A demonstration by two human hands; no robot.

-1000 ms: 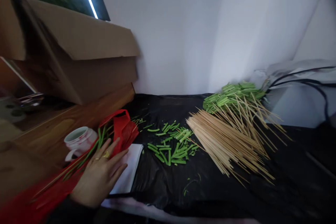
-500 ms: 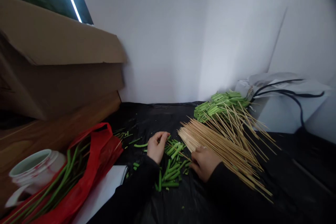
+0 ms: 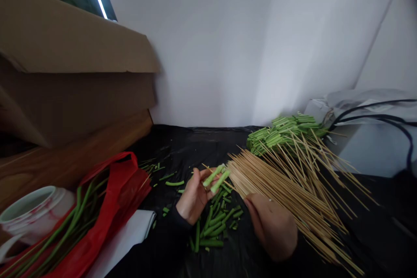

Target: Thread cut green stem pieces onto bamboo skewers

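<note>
My left hand [image 3: 192,197] is turned palm up, thumb raised, with cut green stem pieces [image 3: 220,181], probably garlic scapes, across its fingers. Two pale pieces lie side by side there. My right hand [image 3: 272,223] is closed in a pinch on a thin bamboo skewer [image 3: 232,187]. That skewer slants up and left to the pieces in my left hand; whether it pierces them I cannot tell. Below both hands lies a loose pile of cut green stems [image 3: 213,228]. Right beside my right hand is a thick spread of bamboo skewers [image 3: 280,182].
Skewered green stems [image 3: 286,132] are stacked at the back right, their sticks fanning toward me. At left are a red bag [image 3: 120,186] of long stems, a white mug [image 3: 39,210] and a cardboard box [image 3: 97,56]. Black plastic sheeting [image 3: 195,143] covers the table. Dark cables [image 3: 374,117] run at right.
My left hand has turned palm up, bringing the pale stem pieces into sight. The right hand still pinches the skewer, its back now more toward me. The view has shifted slightly.
</note>
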